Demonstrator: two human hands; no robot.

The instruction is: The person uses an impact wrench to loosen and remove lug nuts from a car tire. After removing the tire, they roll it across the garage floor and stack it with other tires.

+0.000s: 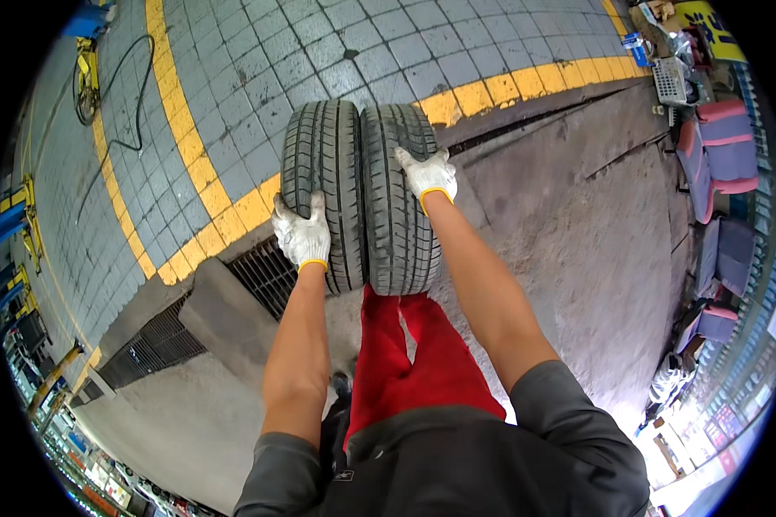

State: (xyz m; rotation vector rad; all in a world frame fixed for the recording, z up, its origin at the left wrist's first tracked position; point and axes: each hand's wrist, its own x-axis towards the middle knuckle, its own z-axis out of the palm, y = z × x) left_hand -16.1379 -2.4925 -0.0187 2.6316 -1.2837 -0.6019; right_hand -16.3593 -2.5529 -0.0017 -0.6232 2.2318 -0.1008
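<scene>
Two black car tires stand upright side by side in front of my legs, their treads facing up toward me. My left hand (302, 233), in a white knit glove with a yellow cuff, grips the outer edge of the left tire (323, 164), thumb on the tread. A matching glove covers my right hand (429, 175), which holds the outer shoulder of the right tire (392, 233) a little farther forward. Some fingertips are hidden over the tires' outer sides. Between the two treads runs a narrow dark gap.
Ahead lies a grey tiled floor (259, 77) with yellow border lines. Metal drain grates (263, 276) are set in the concrete at left. A black hose (138, 112) lies near blue-and-yellow lift equipment (86, 77). Padded seats (724, 146) and a grey basket (671, 82) stand along the right.
</scene>
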